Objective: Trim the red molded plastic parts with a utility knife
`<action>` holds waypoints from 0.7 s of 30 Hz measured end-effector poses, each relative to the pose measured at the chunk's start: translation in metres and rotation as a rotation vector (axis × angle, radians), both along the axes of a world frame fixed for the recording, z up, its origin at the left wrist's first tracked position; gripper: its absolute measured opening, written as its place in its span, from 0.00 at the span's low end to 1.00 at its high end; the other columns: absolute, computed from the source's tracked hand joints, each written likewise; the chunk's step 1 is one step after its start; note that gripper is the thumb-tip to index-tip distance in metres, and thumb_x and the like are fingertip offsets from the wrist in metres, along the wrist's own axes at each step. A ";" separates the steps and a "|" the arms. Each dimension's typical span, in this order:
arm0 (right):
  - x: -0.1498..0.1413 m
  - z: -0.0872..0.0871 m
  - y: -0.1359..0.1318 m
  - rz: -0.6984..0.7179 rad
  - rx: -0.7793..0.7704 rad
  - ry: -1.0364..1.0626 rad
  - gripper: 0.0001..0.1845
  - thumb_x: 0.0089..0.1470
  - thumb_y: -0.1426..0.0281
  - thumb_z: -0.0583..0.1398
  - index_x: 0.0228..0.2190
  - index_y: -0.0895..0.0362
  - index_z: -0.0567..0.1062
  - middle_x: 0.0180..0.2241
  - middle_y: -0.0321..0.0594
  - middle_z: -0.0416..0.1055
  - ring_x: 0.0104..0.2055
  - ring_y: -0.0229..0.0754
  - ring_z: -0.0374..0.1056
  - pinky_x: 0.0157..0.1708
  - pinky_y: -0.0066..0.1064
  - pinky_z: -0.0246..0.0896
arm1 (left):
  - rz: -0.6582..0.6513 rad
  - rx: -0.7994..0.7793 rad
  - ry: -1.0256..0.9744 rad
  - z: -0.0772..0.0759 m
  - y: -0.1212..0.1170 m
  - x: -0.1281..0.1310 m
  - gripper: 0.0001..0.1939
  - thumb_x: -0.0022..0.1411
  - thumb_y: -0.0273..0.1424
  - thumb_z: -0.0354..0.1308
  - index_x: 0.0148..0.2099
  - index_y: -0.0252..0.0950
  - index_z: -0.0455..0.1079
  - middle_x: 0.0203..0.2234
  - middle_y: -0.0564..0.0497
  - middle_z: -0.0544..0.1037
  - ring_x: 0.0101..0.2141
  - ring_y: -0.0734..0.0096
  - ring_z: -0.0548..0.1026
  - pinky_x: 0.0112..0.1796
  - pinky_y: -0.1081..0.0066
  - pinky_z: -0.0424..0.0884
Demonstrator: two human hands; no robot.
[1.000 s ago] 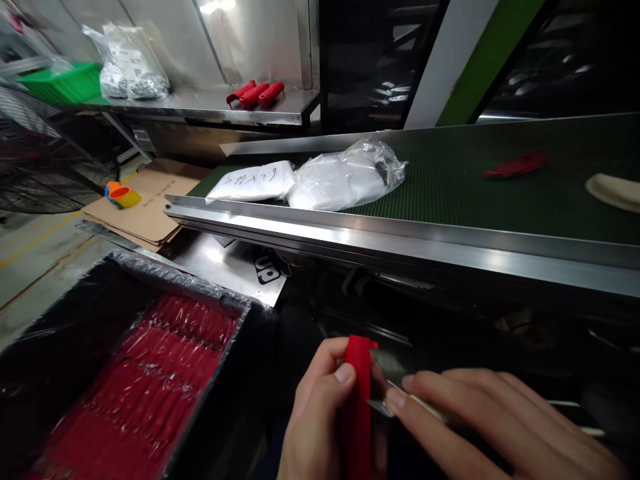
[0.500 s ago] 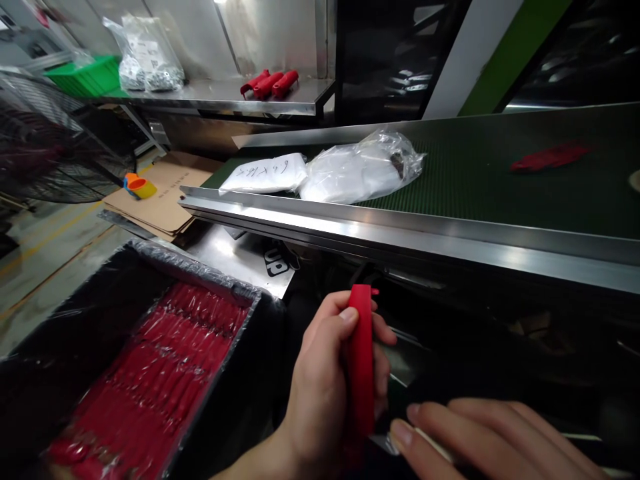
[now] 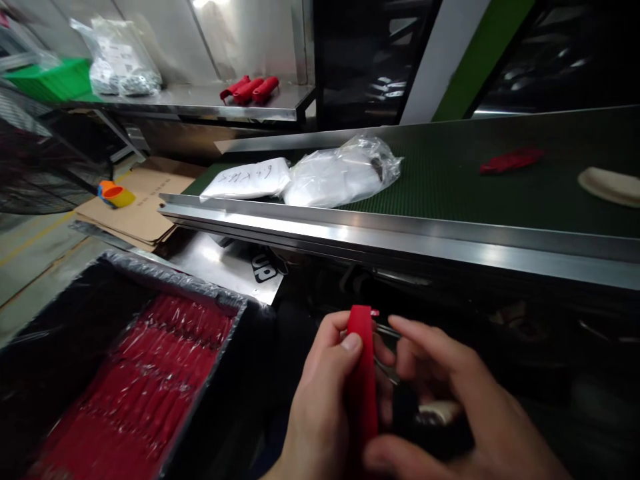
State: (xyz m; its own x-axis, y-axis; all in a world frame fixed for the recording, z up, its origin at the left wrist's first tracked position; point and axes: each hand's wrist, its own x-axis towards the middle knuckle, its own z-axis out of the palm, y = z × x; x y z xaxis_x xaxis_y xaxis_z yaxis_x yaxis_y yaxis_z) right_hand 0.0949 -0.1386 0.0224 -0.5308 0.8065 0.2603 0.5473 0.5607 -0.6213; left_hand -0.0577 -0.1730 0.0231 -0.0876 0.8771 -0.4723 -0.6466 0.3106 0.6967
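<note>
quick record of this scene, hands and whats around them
left hand: wrapped around a red grip, which stands upright
right hand: fingers curled, nearest a thin metal piece beside the red grip
below right hand: a pale item
bin: black bin of red items under clear film, left of the hands
conveyor: green belt carrying a white packet with handwriting, a clear bag of white contents and a red piece
shelf: steel shelf with three red grips
</note>
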 end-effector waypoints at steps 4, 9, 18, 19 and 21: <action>-0.011 0.008 0.020 0.066 -0.233 0.173 0.16 0.54 0.67 0.64 0.46 0.48 0.72 0.37 0.31 0.73 0.37 0.32 0.73 0.34 0.16 0.70 | -0.190 0.008 -0.042 -0.004 -0.011 0.000 0.20 0.60 0.48 0.57 0.46 0.38 0.64 0.23 0.57 0.67 0.19 0.82 0.61 0.20 0.80 0.57; -0.009 0.011 0.033 0.024 -0.411 0.278 0.13 0.62 0.66 0.57 0.26 0.54 0.74 0.24 0.29 0.70 0.26 0.29 0.68 0.25 0.15 0.63 | -0.279 0.032 -0.020 -0.010 -0.020 0.003 0.27 0.49 0.41 0.70 0.47 0.40 0.62 0.30 0.56 0.67 0.24 0.83 0.60 0.25 0.79 0.56; 0.013 -0.006 0.022 0.023 0.076 0.144 0.16 0.62 0.74 0.55 0.51 0.51 0.71 0.46 0.38 0.71 0.46 0.35 0.71 0.42 0.23 0.69 | -0.232 -0.019 0.101 -0.004 -0.012 0.004 0.20 0.56 0.40 0.66 0.39 0.41 0.57 0.25 0.61 0.61 0.17 0.90 0.56 0.19 0.83 0.56; 0.014 -0.007 0.019 0.033 0.138 0.140 0.18 0.61 0.77 0.55 0.51 0.52 0.71 0.47 0.39 0.70 0.48 0.36 0.69 0.43 0.26 0.68 | -0.228 -0.026 0.090 -0.003 -0.011 0.004 0.20 0.56 0.39 0.66 0.39 0.41 0.57 0.25 0.61 0.62 0.16 0.90 0.56 0.18 0.83 0.57; 0.015 -0.008 0.015 0.040 0.225 0.093 0.22 0.58 0.81 0.55 0.52 0.55 0.72 0.48 0.43 0.68 0.49 0.40 0.67 0.45 0.33 0.65 | -0.229 -0.034 0.069 -0.001 -0.011 0.004 0.21 0.56 0.40 0.67 0.40 0.41 0.57 0.25 0.62 0.62 0.16 0.90 0.56 0.18 0.84 0.57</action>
